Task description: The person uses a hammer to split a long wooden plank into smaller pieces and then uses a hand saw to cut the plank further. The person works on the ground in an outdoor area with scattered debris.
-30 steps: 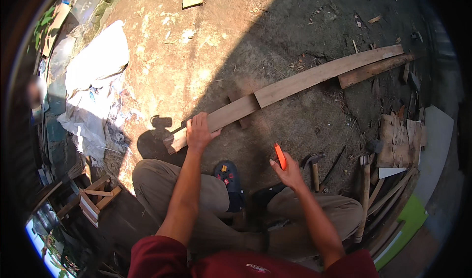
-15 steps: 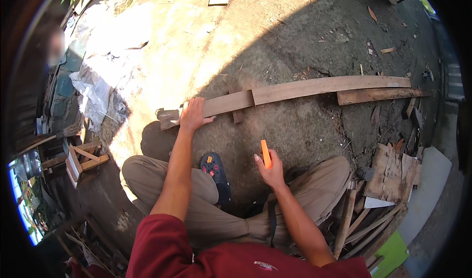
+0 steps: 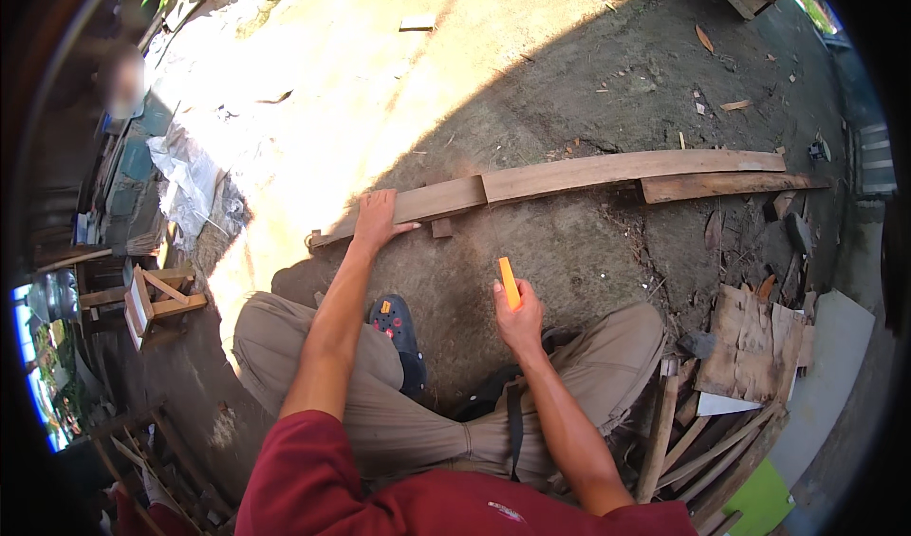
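Long plank point(image 3: 598, 173) runs crosswise in front of the person, low over the dirt ground point(image 3: 569, 251), visible step left of its middle. Left hand point(image 3: 377, 219) is partly closed over the left end, thumb spread along the near edge. Small wood block point(image 3: 442, 228) pokes out below that edge. Darker board point(image 3: 721, 188) along the right end (under or just beside, can't tell). Right hand point(image 3: 519, 320) is wrapped round an orange handle point(image 3: 509, 285), tip toward the plank, well apart. Weathered wood sheet point(image 3: 745, 341) off right.
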Demonstrator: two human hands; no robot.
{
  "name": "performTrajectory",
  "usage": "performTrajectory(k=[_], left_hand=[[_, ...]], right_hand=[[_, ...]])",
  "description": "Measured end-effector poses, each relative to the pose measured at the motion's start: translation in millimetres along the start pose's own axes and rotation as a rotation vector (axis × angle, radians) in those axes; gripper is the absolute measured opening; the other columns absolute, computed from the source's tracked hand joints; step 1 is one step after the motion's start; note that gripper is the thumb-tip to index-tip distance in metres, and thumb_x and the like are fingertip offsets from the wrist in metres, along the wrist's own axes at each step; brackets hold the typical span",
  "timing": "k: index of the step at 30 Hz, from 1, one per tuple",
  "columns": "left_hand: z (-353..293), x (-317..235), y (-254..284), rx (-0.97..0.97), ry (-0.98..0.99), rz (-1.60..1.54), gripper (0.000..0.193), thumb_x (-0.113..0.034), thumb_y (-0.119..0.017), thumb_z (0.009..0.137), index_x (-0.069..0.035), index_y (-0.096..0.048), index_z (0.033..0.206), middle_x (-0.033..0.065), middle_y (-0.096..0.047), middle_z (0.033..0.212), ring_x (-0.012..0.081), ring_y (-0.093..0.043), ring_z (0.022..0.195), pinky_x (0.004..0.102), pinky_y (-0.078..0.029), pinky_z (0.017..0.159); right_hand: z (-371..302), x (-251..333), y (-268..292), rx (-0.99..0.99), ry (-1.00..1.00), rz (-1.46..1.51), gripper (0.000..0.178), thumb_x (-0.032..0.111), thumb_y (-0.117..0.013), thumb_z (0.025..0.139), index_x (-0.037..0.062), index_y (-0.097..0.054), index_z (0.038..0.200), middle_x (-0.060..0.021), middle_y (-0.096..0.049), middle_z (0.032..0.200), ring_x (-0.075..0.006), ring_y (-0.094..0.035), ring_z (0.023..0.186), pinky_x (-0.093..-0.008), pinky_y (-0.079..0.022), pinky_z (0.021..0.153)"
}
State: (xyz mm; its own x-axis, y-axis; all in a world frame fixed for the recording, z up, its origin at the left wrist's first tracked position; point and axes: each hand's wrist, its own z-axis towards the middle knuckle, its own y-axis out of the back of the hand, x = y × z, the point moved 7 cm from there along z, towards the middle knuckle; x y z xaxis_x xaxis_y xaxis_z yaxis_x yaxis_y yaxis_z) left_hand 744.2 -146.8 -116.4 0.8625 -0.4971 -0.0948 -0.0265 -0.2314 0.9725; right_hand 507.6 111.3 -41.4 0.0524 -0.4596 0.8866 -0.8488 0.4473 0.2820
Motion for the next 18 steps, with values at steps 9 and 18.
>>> performTrajectory(k=[9,18], left_hand=[[67.7,-102.7,-4.2,-0.137,0.302,-0.369,0.049,-0.045,-0.045,0.104,-0.004,-0.069,0.116,0.0079,-0.067,0.125,0.0251,-0.051,0.13,0.0549,-0.029,0.11],[55.6,-105.5,1.6,-0.25,0.39,-0.28,0.041,-0.035,-0.049,0.101,-0.006,-0.078,0.093,0.0086,-0.074,0.105,0.0267,-0.056,0.123,0.0442,-0.035,0.104]], right_hand=[[0.8,-6.4,-3.6,0.157,0.126,0.008,0.026,0.024,-0.07,0.097,0.0012,-0.059,0.09,-0.0023,-0.052,0.07,-0.0106,-0.049,0.066,-0.0309,-0.043,0.06],[-4.7,15.9,-2.0,0.037,0.065,-0.087,0.027,0.017,-0.068,0.095,-0.0015,-0.058,0.077,-0.0031,-0.046,0.059,-0.0101,-0.042,0.058,-0.0327,-0.038,0.053]])
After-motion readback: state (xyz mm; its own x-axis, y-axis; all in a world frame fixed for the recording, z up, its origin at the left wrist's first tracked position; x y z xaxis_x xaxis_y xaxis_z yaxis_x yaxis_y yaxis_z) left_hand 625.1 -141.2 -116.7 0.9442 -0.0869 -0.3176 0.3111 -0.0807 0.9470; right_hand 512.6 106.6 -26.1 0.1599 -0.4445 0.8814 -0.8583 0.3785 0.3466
